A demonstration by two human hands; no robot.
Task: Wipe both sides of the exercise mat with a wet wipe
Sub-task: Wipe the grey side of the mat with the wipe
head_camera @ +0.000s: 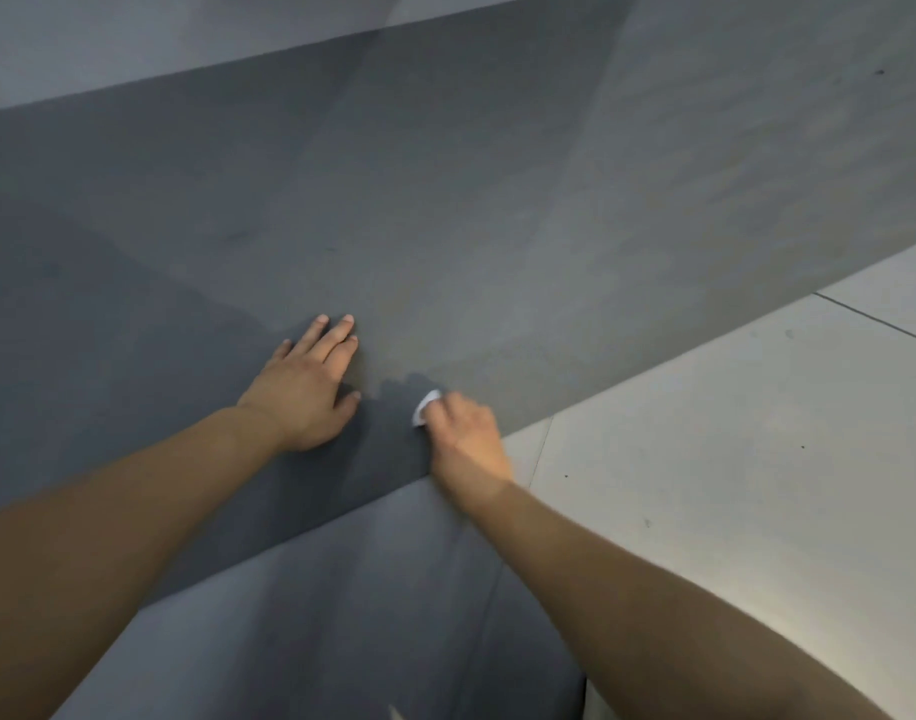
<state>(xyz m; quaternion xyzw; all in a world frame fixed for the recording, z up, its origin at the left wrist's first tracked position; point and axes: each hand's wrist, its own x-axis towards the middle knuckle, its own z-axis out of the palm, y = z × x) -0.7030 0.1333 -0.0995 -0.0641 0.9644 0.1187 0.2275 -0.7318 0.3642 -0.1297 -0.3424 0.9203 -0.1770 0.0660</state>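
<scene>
Mat (445,200) lies flat on floor (731,433) under both hands, left hand (302,392) spread pressing it, right hand (466,439) pinching wipe (426,407); looks thin, floppy, light, best lifted by near edge.

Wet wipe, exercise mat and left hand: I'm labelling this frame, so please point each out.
wet wipe (426,406), head view, on the white wad showing past the right hand's fingers.
exercise mat (445,226), head view, on its bare grey surface.
left hand (305,389), head view, on its back.
</scene>
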